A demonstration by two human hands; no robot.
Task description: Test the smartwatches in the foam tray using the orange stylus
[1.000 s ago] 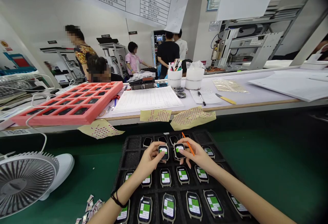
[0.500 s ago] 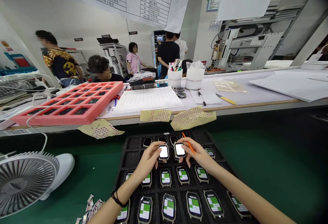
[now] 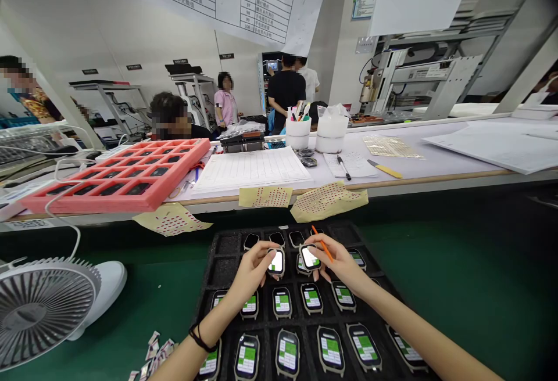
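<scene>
I see L hand (image 3: 256,263) gripping one watch (image 3: 276,262), R hand (image 3: 335,251) another watch (image 3: 310,257) plus orange stick (image 3: 321,243), both white-lit over black tray (image 3: 221,270). Front watches (image 3: 287,353) green-lit, prob. done; back watches (image 3: 251,241) dark, prob. pending.

"What's worn on the left forearm (image 3: 221,315)?"
"A thin black band (image 3: 201,344), doubled like a hair tie."
"And the right forearm (image 3: 405,323), lower right?"
"Bare, like the left hand (image 3: 256,265) and right hand (image 3: 333,256)."

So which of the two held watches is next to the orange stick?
The right watch, in the right hand, which also holds the orange stick. The left watch, in the left hand, has no stick beside it.
</scene>
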